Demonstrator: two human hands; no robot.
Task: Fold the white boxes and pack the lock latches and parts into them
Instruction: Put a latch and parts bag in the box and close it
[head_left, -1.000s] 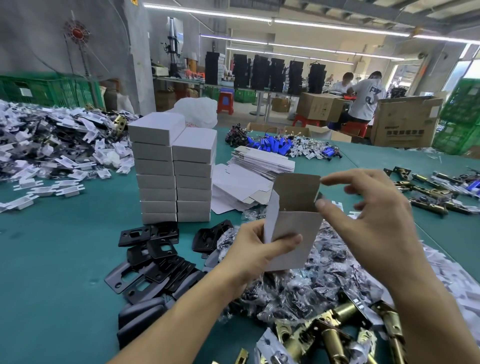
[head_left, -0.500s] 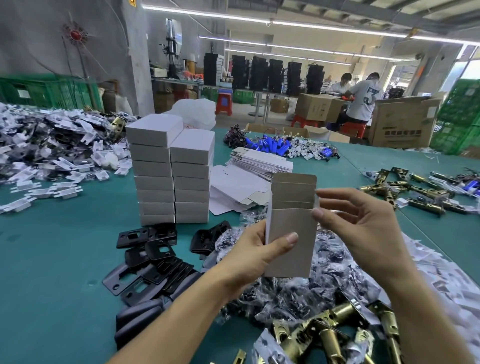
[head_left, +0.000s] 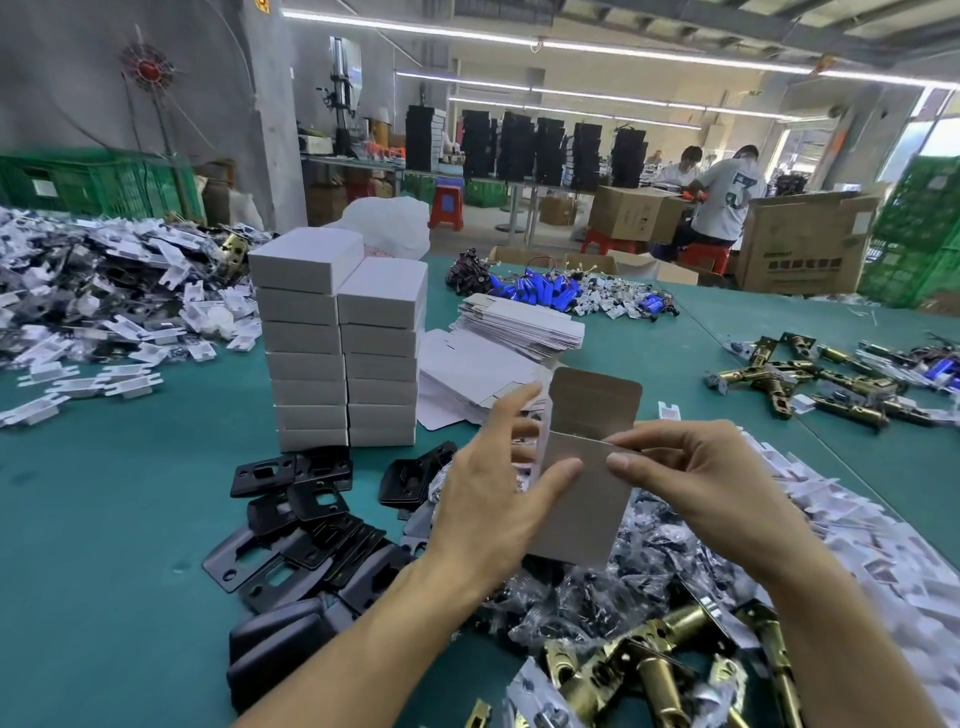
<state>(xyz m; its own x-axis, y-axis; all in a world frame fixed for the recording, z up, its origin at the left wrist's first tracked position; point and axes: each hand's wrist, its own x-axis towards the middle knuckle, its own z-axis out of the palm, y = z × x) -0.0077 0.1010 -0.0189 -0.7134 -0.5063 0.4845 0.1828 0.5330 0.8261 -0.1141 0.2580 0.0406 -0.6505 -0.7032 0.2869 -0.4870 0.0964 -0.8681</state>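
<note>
I hold a small white box (head_left: 582, 499) upright above the green table, its top flap standing open and showing brown cardboard inside. My left hand (head_left: 493, 499) grips the box's left side, thumb across the front face. My right hand (head_left: 691, 483) pinches the box's upper right edge between thumb and forefinger. Brass lock latches (head_left: 649, 660) lie below my hands at the near edge. Small bagged parts (head_left: 597, 587) are heaped under the box. Black metal plates (head_left: 306, 525) lie to the left.
Two stacks of closed white boxes (head_left: 343, 343) stand behind the plates. Flat unfolded boxes (head_left: 514, 327) are piled further back. More brass latches (head_left: 810, 379) lie at the right, white plastic pieces (head_left: 104, 301) at the left, blue parts (head_left: 545, 291) at the far side.
My right hand came down from above the flap and now pinches the box's upper right edge. My left hand's fingers have spread along the box's left side. The box stayed upright.
</note>
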